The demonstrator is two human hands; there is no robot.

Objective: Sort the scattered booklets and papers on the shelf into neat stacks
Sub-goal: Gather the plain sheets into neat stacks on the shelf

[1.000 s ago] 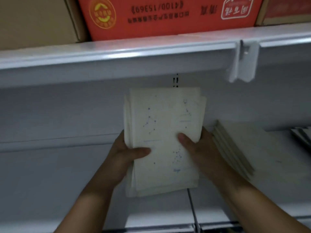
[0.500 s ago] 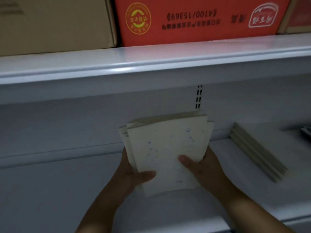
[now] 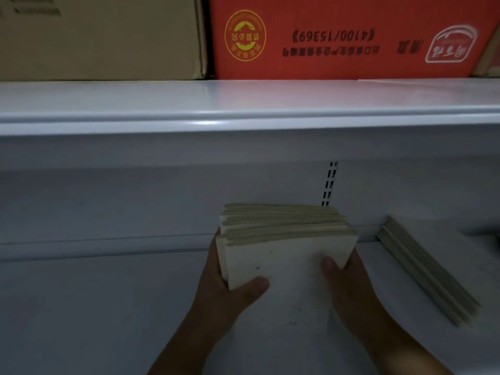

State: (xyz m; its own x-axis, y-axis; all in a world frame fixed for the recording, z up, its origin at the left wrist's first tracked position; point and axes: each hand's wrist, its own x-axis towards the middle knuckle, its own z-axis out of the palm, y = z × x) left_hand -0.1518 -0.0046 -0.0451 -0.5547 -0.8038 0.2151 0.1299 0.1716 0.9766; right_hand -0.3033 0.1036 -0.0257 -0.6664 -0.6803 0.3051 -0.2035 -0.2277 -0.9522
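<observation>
A thick bundle of cream booklets [image 3: 286, 239] is held between both hands over the white lower shelf [image 3: 94, 307], tipped so its top edges face me. My left hand [image 3: 230, 293] grips its left side, thumb on the front cover. My right hand [image 3: 349, 285] grips the right side, thumb on the cover too. A second stack of cream booklets [image 3: 427, 269] lies flat on the shelf to the right, apart from my hands.
The upper shelf [image 3: 243, 104] juts out above the bundle. On it stand a brown carton [image 3: 100, 36] and a red carton [image 3: 338, 36]. A slotted upright [image 3: 330, 184] runs down the back wall behind the bundle.
The bundle has tilted from facing me to nearly edge-on and has sunk towards the lower shelf. My view has shifted left, so the cartons and the side stack sit further right.
</observation>
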